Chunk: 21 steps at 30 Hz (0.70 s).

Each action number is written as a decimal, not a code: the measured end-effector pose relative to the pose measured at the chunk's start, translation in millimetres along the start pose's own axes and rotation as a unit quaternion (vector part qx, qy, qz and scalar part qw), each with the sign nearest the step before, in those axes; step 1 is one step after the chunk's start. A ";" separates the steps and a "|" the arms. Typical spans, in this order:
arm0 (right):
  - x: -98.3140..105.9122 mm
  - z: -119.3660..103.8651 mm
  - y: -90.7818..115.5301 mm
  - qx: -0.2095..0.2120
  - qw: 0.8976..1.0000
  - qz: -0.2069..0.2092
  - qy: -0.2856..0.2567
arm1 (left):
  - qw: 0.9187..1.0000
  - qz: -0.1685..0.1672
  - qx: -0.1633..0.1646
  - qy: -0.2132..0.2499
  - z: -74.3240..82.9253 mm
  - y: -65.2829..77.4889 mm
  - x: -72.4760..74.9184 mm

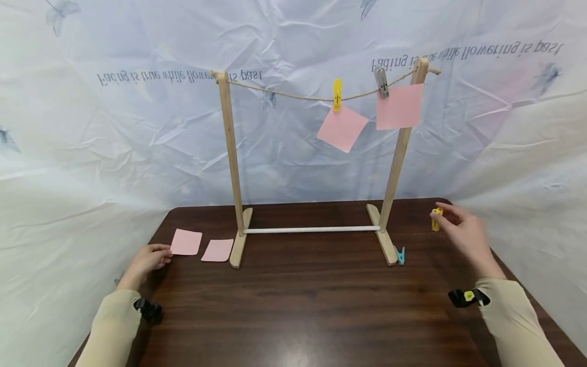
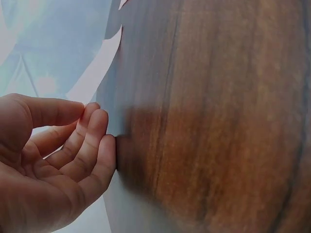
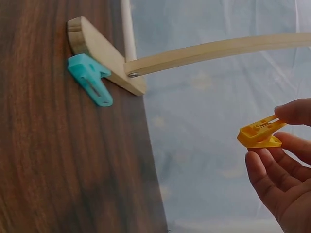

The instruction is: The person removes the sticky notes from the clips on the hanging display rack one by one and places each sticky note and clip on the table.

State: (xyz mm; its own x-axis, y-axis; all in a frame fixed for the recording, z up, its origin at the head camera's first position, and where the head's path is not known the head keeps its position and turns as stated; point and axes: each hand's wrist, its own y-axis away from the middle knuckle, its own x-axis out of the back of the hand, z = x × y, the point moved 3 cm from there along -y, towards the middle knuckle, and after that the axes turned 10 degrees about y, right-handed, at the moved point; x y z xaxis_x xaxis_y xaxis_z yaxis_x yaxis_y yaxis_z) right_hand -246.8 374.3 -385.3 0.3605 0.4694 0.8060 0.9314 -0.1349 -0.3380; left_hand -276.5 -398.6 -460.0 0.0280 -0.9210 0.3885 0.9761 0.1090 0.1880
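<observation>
At the table's left side my left hand [image 1: 149, 261] pinches the corner of a pink paper square [image 1: 186, 242] between thumb and fingertips; in the left wrist view the paper [image 2: 99, 68] bends up from that pinch. A second pink square [image 1: 217, 250] lies just right of it, by the rack's left foot. My right hand [image 1: 465, 234] holds a yellow clothespin [image 1: 436, 219] above the table at the right; the right wrist view shows the clothespin [image 3: 260, 133] between thumb and fingers. A turquoise clothespin [image 3: 91, 80] lies against the rack's right foot.
A wooden rack [image 1: 233, 153] stands at the back of the dark table [image 1: 302, 306], with a white crossbar [image 1: 312, 230] low down. From its rope [image 1: 293, 96] hang two pink squares, one under a yellow clothespin [image 1: 337, 94], one under a grey clothespin [image 1: 381, 83]. Patterned sheeting surrounds the table.
</observation>
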 end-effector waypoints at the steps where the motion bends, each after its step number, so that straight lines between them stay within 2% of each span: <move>1: -2.1 1.1 -0.5 0.000 1.000 -0.006 0.000 | 1.000 0.001 0.000 -0.001 0.5 -0.4 0.1; 10: -22.0 12.0 -0.7 -0.023 0.994 -0.101 0.018 | 1.000 0.009 0.007 -0.002 0.3 -1.7 0.3; 21: -39.2 19.1 3.7 -0.001 0.982 -0.181 0.051 | 1.000 0.015 0.008 -0.014 -1.7 -1.9 -0.9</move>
State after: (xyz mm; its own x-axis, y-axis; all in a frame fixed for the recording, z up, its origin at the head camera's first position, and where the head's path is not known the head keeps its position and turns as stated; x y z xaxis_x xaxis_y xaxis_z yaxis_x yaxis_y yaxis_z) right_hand -258.5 372.0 -427.4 0.0079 0.3966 0.9180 0.9996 0.0230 -0.0186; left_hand -278.0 -398.6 -462.3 0.0508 -0.9062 0.4197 0.9715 0.1422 0.1895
